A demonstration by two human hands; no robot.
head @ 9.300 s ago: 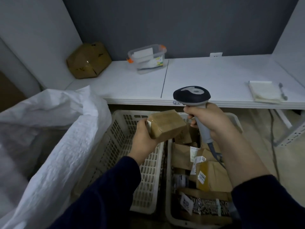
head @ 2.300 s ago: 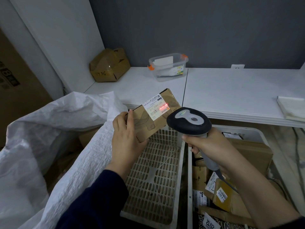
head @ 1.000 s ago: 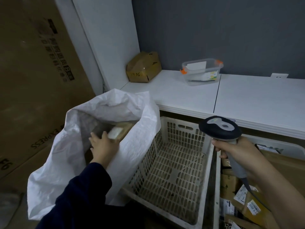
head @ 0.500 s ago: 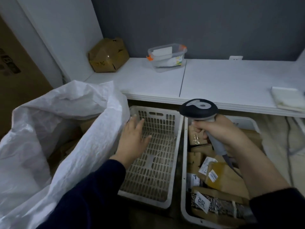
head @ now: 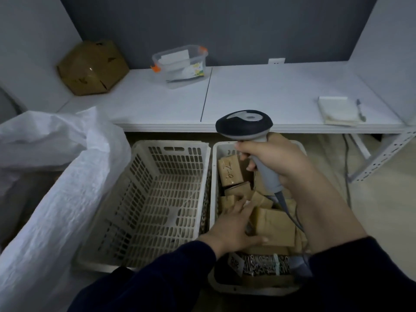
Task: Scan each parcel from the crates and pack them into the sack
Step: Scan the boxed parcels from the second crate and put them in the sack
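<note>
My right hand is shut on the grey barcode scanner, held upright over the right crate. That crate holds several brown parcels, among them one with handwriting and a larger one. Reaching into it, my left hand has its fingers spread on the parcels and its thumb against the larger parcel's lower left edge. The left crate has nothing in it. The white woven sack stands open at the left, pressed against the left crate.
A white table runs behind the crates. It carries a cardboard box, a clear plastic container, and a notepad with a pen. A perforated metal table leg and a cable are at the right.
My left hand put the scanned parcel into the sack, crossed over the left crate, and now rests on parcels in the right crate. The scanner stays in my right hand.
</note>
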